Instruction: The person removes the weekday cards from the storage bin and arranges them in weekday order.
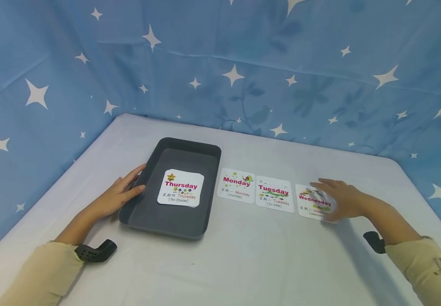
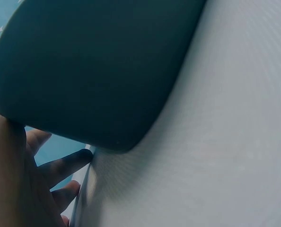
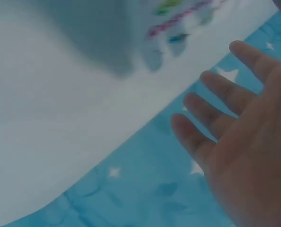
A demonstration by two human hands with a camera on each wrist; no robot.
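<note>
A dark grey tray (image 1: pixel 182 227) stands on the table with a white Thursday card (image 1: pixel 180 189) in it, perhaps a stack. My left hand (image 1: pixel 122 194) touches the tray's left side, its fingers extended; the left wrist view shows the tray's wall (image 2: pixel 93 71) close up beside spread fingers (image 2: pixel 67 163). To the right of the tray lie a Monday card (image 1: pixel 236 185), a Tuesday card (image 1: pixel 275 194) and a Wednesday card (image 1: pixel 312 203). Over the Wednesday card's right part hovers my right hand (image 1: pixel 346 202), partly covering it. In the right wrist view its fingers are spread and hold nothing.
A white cloth covers the table (image 1: pixel 243 263). Blue star-patterned fabric (image 1: pixel 220 55) rises behind the table and along its sides. A black curved piece (image 1: pixel 97 250) sits at my left wrist, and another (image 1: pixel 374 242) at my right wrist.
</note>
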